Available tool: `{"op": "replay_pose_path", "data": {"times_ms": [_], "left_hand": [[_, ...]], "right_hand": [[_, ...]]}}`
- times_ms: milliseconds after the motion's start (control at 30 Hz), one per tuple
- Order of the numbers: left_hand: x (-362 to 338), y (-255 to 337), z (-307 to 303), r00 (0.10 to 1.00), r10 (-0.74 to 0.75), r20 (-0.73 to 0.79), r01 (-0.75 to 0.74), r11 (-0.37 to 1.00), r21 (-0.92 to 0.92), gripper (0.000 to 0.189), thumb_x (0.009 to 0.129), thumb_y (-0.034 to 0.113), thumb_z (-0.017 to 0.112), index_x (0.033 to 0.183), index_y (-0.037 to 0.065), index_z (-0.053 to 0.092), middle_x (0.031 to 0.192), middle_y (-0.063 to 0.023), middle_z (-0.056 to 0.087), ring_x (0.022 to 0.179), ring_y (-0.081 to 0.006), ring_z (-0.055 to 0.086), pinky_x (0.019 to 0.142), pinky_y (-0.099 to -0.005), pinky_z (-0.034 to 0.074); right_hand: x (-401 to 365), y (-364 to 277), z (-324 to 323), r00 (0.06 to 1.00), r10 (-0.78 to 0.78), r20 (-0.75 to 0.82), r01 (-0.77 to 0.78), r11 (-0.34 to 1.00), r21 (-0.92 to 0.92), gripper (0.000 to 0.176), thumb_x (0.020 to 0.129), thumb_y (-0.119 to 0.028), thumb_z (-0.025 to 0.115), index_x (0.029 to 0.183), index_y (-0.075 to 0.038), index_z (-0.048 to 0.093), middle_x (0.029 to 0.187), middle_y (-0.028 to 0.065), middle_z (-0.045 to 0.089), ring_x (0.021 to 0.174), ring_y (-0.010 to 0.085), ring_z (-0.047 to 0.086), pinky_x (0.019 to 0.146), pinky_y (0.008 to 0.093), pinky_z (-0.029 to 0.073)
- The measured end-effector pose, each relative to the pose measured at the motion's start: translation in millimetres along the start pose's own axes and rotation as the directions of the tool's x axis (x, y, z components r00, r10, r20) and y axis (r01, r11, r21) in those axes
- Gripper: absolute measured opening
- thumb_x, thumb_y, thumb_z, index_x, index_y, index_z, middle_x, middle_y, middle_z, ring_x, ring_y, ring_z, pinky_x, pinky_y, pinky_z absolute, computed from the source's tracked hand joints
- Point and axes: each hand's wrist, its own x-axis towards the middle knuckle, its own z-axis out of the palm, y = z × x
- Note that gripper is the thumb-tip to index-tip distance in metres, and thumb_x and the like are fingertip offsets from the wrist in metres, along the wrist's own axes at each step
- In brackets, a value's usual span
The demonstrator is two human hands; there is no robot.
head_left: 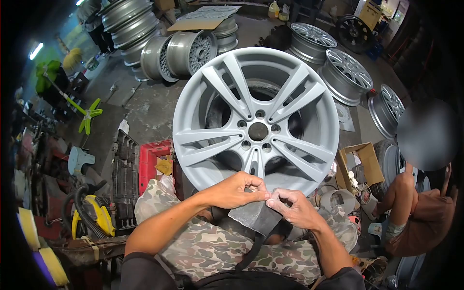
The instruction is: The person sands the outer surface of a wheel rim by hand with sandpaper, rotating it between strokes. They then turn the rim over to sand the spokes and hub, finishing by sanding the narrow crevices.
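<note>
my left grip (237, 189) and right grip (296, 208) both pinch the top edge of the dark sanding sheet (256, 217), which hangs toward my lap just below the lower rim of the grey wheel (241, 104), the left grip sitting nearer it.

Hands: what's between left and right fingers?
A dark sheet, pinched at its top edge by the left hand and right hand, in front of the grey wheel. Head view.
</note>
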Motion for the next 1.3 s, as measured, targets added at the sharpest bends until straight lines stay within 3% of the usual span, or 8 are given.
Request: {"op": "replay_pose_path", "data": {"times_ms": [300,500,633,867,900,1000,1067,1300], "left_hand": [[11.4,-19.5,-4.5,0.983,0.020,-0.184,-0.027,0.999,-0.038,0.021,0.102,0.019,0.068,0.097,-0.001,0.072,0.088,0.0025,0.069,0.086,-0.0027,0.057,0.075,-0.0237,0.048],[13.9,-28.5,-39.4,0.618,0.152,-0.771,0.012,0.979,0.202,0.021,0.099,0.020,0.069,0.093,0.000,0.074,0.077,-0.0063,0.072,0.074,-0.0080,0.060,0.069,-0.0306,0.051],[28.3,-14.1,18.2,0.662,0.356,-0.659,-0.199,0.932,0.304,0.019,0.097,0.016,0.070,0.097,-0.003,0.072,0.081,-0.0124,0.072,0.075,-0.0138,0.065,0.069,-0.0321,0.051],[34.6,2.2,31.1,0.795,0.300,-0.527,-0.151,0.939,0.308,0.017,0.097,0.014,0.070,0.100,-0.003,0.073,0.090,-0.0088,0.074,0.083,-0.0112,0.066,0.076,-0.0303,0.053],[32.2,3.0,24.8,0.797,0.292,-0.529,-0.143,0.941,0.306,0.017,0.098,0.013,0.069,0.102,-0.002,0.073,0.091,-0.0079,0.073,0.084,-0.0105,0.066,0.076,-0.0289,0.053],[20.0,4.1,10.3,0.820,0.262,-0.508,-0.077,0.931,0.357,0.017,0.099,0.013,0.069,0.100,-0.003,0.072,0.088,-0.0074,0.072,0.079,-0.0094,0.065,0.072,-0.0271,0.052],[15.7,8.7,7.4,0.837,0.256,-0.484,-0.062,0.923,0.380,0.017,0.098,0.013,0.069,0.099,-0.004,0.072,0.087,-0.0082,0.072,0.077,-0.0102,0.065,0.070,-0.0281,0.052],[19.0,14.5,22.5,0.898,0.341,-0.278,-0.113,0.790,0.602,0.016,0.095,0.014,0.069,0.091,-0.002,0.070,0.082,-0.0133,0.067,0.071,-0.0271,0.066,0.065,-0.0353,0.052]], "right_hand": [[1.9,1.9,-2.2,0.893,-0.385,-0.233,0.294,0.891,-0.346,0.017,0.096,-0.011,0.069,0.087,0.002,0.066,0.072,0.0074,0.061,0.067,0.0135,0.058,0.061,0.0335,0.045],[-5.7,-6.0,-31.2,0.861,-0.132,-0.492,0.127,0.991,-0.042,0.014,0.097,-0.009,0.068,0.089,0.002,0.068,0.081,0.0056,0.065,0.078,0.0135,0.060,0.074,0.0306,0.048],[3.6,13.8,-4.2,0.956,-0.228,-0.184,0.225,0.974,-0.035,0.013,0.096,-0.011,0.072,0.092,0.002,0.070,0.112,0.0078,0.066,0.103,0.0169,0.061,0.094,0.0288,0.046],[-28.5,25.4,-46.3,0.994,-0.025,-0.105,0.017,0.997,-0.077,0.024,0.095,-0.018,0.072,0.083,0.001,0.066,0.078,0.0004,0.058,0.072,0.0088,0.051,0.066,0.0281,0.042],[-39.8,20.6,-60.1,0.968,0.218,-0.122,-0.231,0.968,-0.101,0.022,0.093,-0.016,0.074,0.081,0.001,0.067,0.076,-0.0033,0.057,0.071,0.0053,0.050,0.064,0.0282,0.044],[-65.7,82.8,-85.8,0.926,0.340,-0.165,-0.377,0.860,-0.344,0.029,0.088,-0.024,0.078,0.083,0.003,0.069,0.072,0.0082,0.066,0.068,0.0162,0.062,0.065,0.0371,0.053],[-75.3,127.7,-83.8,0.820,0.449,-0.355,-0.555,0.474,-0.684,0.037,0.081,-0.030,0.080,0.086,0.006,0.071,0.080,0.0248,0.071,0.080,0.0365,0.072,0.076,0.0463,0.056],[-56.2,214.5,-90.9,0.804,0.400,-0.440,-0.594,0.522,-0.612,0.040,0.077,-0.031,0.080,0.088,0.007,0.073,0.088,0.0322,0.069,0.088,0.0478,0.070,0.079,0.0525,0.055]]}}
